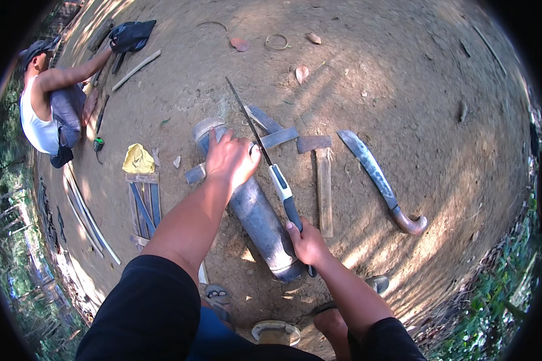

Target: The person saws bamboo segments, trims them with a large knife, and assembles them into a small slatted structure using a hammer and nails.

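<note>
A thick dark bamboo section (262, 216) lies slantwise on the ground in front of me. My left hand (232, 159) presses over its far part, fingers curled down onto its surface. In my right hand (310, 242) is the grip of a handsaw (281, 183) with a white and black handle. Its narrow dark blade points up and to the far left, passing just right of my left hand. Flat wooden pieces (278, 138) lie by the bamboo's far end. Right of the saw rests a hatchet (323, 192) with a wooden handle.
A curved machete (373, 171) lies at right. Left are a slatted wooden frame (144, 201), a crumpled yellow thing (138, 159), long strips (90, 213) and a tape measure (98, 144). At far left a person (48, 102) squats, one arm stretched to a dark bag (132, 37).
</note>
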`<state>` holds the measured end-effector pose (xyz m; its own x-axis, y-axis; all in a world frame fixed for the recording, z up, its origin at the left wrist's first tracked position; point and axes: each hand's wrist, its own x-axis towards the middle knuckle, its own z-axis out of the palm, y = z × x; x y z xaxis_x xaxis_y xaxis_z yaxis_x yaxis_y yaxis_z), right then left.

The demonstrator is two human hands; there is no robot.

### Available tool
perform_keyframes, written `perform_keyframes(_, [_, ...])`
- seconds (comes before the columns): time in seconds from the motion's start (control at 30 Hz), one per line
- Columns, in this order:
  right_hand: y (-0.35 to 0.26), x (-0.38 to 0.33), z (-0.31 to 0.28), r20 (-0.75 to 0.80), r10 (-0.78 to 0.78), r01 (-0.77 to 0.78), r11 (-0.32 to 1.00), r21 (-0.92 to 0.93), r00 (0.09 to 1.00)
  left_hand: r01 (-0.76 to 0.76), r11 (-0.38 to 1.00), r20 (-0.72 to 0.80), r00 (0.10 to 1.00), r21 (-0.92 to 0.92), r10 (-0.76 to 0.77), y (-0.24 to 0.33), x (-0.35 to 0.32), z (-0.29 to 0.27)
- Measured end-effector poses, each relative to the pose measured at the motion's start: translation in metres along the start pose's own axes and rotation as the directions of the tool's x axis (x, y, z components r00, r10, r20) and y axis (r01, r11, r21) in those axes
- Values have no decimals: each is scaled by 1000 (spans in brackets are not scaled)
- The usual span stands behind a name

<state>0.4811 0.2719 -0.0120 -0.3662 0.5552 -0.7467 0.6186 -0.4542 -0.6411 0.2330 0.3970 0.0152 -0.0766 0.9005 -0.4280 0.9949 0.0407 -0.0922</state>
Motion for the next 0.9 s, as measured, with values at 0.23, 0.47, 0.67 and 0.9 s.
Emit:
perform_keyframes(0.23, [28,-40,-1,-11,11,-12,998,-65,1000,-5,1000,-13,1000,-10,5,-6,-5,7])
perform_keyframes(0.47, [-1,-2,5,-53,-11,7,997,-73,999,-10,1000,-52,999,2,11,-7,-1,11])
perform_keyframes(0.67, [6,-17,-2,-26,38,-39,997,-64,999,6,1000,10,1000,6,-6,-2,-1,0])
perform_keyframes(0.9, [22,-37,7,-68,-5,0,998,-62,998,34,999,4,999,15,-34,-3,-3,5])
